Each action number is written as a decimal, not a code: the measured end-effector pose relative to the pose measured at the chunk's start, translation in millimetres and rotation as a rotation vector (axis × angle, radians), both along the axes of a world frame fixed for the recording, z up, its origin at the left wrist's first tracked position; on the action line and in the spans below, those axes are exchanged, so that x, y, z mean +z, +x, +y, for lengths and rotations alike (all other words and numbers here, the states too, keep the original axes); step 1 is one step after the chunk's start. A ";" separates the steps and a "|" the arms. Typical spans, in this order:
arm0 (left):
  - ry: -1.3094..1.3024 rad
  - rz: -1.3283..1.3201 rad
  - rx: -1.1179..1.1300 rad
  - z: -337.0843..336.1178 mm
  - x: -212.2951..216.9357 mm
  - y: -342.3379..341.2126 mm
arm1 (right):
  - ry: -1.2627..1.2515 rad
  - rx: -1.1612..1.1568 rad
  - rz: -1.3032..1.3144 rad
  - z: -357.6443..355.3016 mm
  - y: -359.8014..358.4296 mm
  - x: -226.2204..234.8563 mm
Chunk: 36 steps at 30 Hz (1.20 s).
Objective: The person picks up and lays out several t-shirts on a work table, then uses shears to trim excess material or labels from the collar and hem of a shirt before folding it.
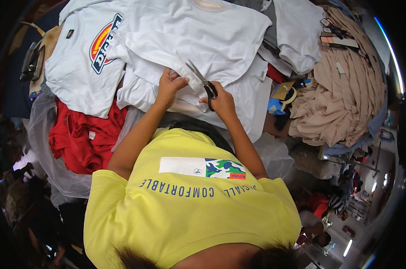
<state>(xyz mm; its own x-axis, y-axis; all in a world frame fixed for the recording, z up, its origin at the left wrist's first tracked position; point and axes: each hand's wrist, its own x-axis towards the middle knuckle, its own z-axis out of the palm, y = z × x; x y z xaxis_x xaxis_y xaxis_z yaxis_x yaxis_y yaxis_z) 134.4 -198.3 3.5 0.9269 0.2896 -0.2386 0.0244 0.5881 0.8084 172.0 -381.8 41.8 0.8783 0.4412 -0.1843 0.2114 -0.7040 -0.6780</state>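
A pair of scissors (210, 92) with black handles is in my right hand (222, 102). Its metal blades point up and to the left, slightly apart, over white cloth. My left hand (168, 88) pinches the near edge of a white T-shirt (198, 40), thumb toward the scissors. The shirt lies spread out on more white garments, its near edge folded up between my hands. To the left is another white T-shirt (79, 67) with a red, yellow and dark blue print on it. My left fingertips are partly hidden by the cloth.
Red garments (88, 134) lie in clear plastic at the left. A large heap of beige cloth (339, 98) stands at the right. Between it and the white pile are a tape roll (290, 97) and small blue items. Far right, cards (339, 42) rest on the beige cloth.
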 end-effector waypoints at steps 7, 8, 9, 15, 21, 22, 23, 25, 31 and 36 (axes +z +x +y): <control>0.191 -0.056 -0.069 13.7 -29.6 1.8 | 0.102 0.037 -0.224 -7.8 -8.4 -43.8; 0.231 -0.114 -0.063 15.4 -34.0 3.1 | 0.131 -0.023 -0.149 -15.5 -3.3 -48.6; 0.447 -0.184 -0.011 27.5 -43.3 2.7 | 0.213 -0.043 -0.194 -25.5 1.0 -44.3; 1.842 -0.073 -0.208 125.2 -5.8 -42.9 | 0.631 -0.607 0.142 -162.6 -2.7 -2.5; 1.724 -0.160 -0.417 172.0 35.3 -75.7 | 0.726 -0.614 0.186 -205.0 -18.3 26.5; 1.595 -0.035 -0.473 175.9 43.3 -72.2 | 0.719 -0.601 0.175 -204.0 -9.3 26.7; 1.465 0.085 -0.527 179.3 55.9 -63.6 | 0.676 -0.630 0.225 -201.8 4.0 26.6; 1.352 0.207 -0.532 187.3 54.6 -46.3 | 0.584 -0.660 0.097 -192.7 37.3 5.9; 1.433 0.273 -0.561 194.0 28.0 -28.2 | 0.560 -0.761 -0.036 -163.7 53.4 -9.0; 1.310 0.222 -0.419 195.3 6.5 -38.2 | 0.541 -0.784 -0.341 -179.8 31.5 -28.7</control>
<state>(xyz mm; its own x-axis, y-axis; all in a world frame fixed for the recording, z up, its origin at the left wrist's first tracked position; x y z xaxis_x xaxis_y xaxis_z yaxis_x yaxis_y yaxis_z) 96.2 -3.1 10.0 0.9781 0.1272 -0.1647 0.2072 -0.6679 0.7149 203.5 -561.6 13.2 0.9248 -0.3328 0.1845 0.0633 -0.3436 -0.9370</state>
